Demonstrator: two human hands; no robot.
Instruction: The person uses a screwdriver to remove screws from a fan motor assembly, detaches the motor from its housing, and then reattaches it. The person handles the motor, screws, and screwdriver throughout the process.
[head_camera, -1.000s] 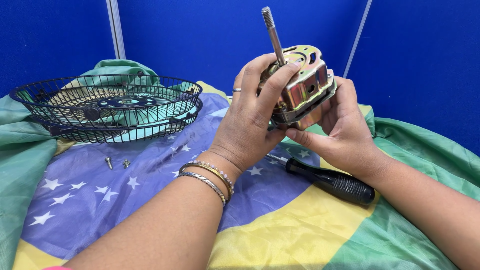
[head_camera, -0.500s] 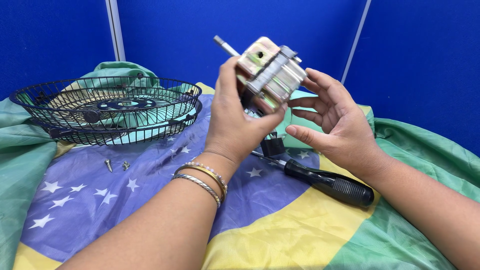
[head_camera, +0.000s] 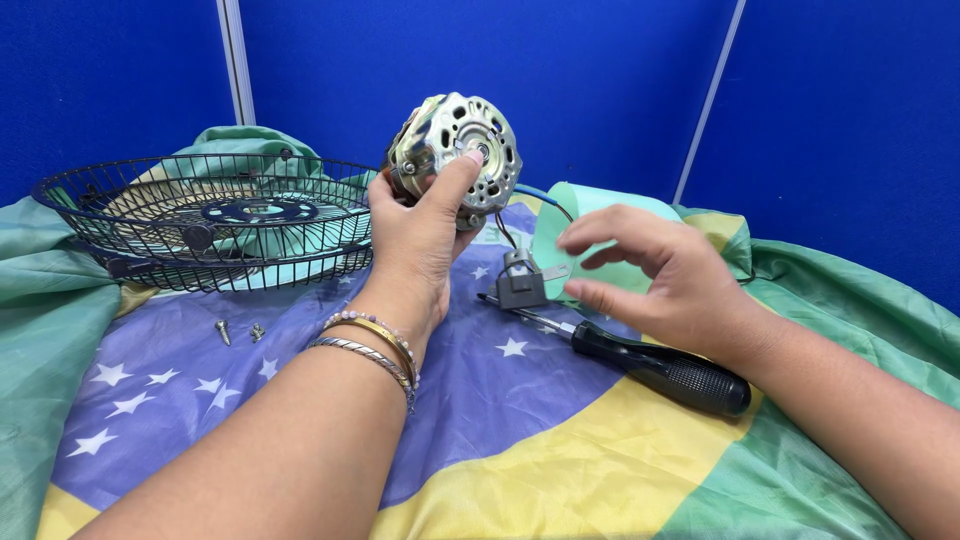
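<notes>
So the fan motor (head_camera: 455, 160) was up in the air above the cloth, round silvery end cap facing the camera, with thin wires trailing down from it to a small grey block (head_camera: 520, 282) sitting on the fabric. The left hand (head_camera: 415, 240) had it gripped from below and behind, with one fingertip pressed right on the centre of the cap. The right hand (head_camera: 665, 275) was off to the side, not touching the motor, fingers loosely curled and holding nothing. Just under that hand lay a screwdriver (head_camera: 640, 360) with a black handle, its tip pointing toward the grey block. Off to the left sat a black wire fan guard (head_camera: 215, 225), and near it two small screws (head_camera: 240, 332). All of it was on a flag-patterned cloth (head_camera: 520, 450) in green, yellow and blue with white stars.
</notes>
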